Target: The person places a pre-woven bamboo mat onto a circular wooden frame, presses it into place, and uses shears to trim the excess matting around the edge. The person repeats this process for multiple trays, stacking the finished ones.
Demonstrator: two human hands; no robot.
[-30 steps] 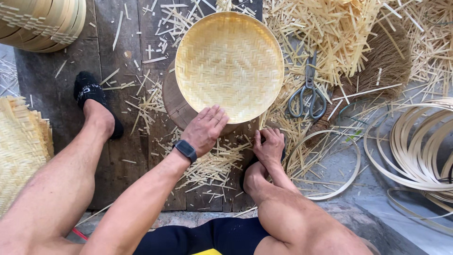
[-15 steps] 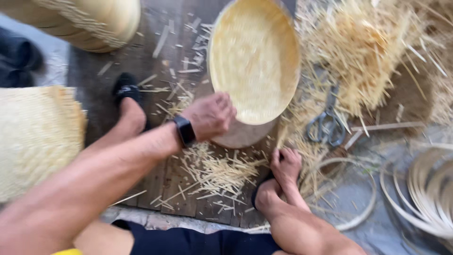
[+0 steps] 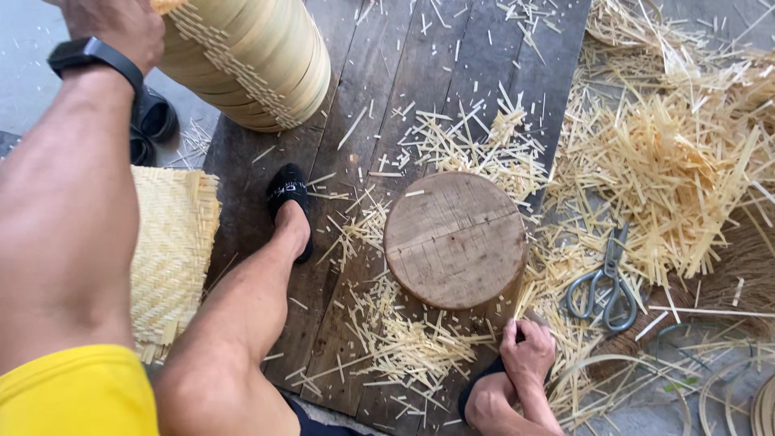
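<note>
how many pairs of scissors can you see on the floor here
1. The scissors lie on the bamboo trimmings right of the round wooden block, above the right hand. The thick trimmings could hide another pair.

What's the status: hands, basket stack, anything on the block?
Left hand up on the stack of round baskets. Right hand resting low by the wooden block, empty. Block top bare; scissors beside it.
</note>
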